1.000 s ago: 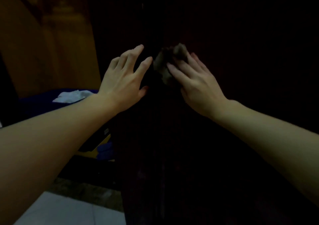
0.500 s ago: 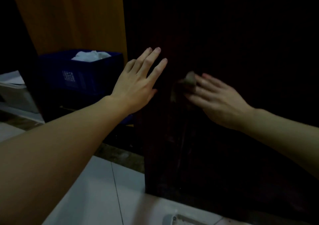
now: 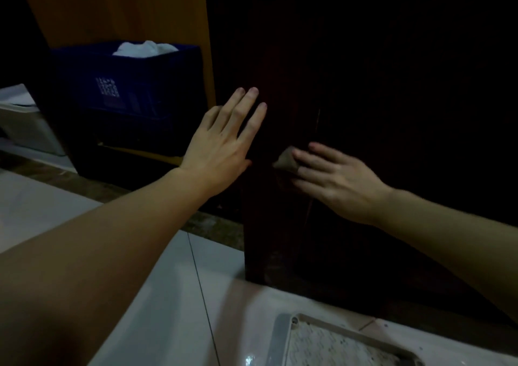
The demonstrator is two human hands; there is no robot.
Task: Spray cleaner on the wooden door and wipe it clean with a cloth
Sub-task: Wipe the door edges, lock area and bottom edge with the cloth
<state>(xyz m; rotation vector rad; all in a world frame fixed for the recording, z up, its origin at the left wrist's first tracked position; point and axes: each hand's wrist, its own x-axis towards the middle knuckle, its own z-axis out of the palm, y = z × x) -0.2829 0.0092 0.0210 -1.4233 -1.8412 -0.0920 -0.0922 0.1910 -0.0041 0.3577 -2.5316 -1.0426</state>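
Dim light fills a room with pale floor tiles (image 3: pixel 70 205) and an orange-brown wooden wall (image 3: pixel 126 9) behind a dark blue plastic crate (image 3: pixel 126 85) holding a crumpled white rag (image 3: pixel 145 48). Up against the grip stands the dark reddish-brown wooden door (image 3: pixel 280 225), almost black in the gloom, with a thin vertical seam running down just above and below the fingers. The right hand (image 3: pixel 336 180) presses a small brownish-grey cloth (image 3: pixel 286 162) flat against the door with fairly straight, spread fingers; only a corner of the cloth pokes out past the fingertips. Left of the grip, the left hand (image 3: pixel 224 141) lies open with straight fingers spread, its fingertips against the door's edge, holding nothing. Compared with half a second ago, the cloth and right hand have slid lower on the door, the left hand has followed down, and a grey-framed floor drain grate (image 3: pixel 336 343) now shows more fully below the grip. Pale markings on the crate's side are too blurred to read.
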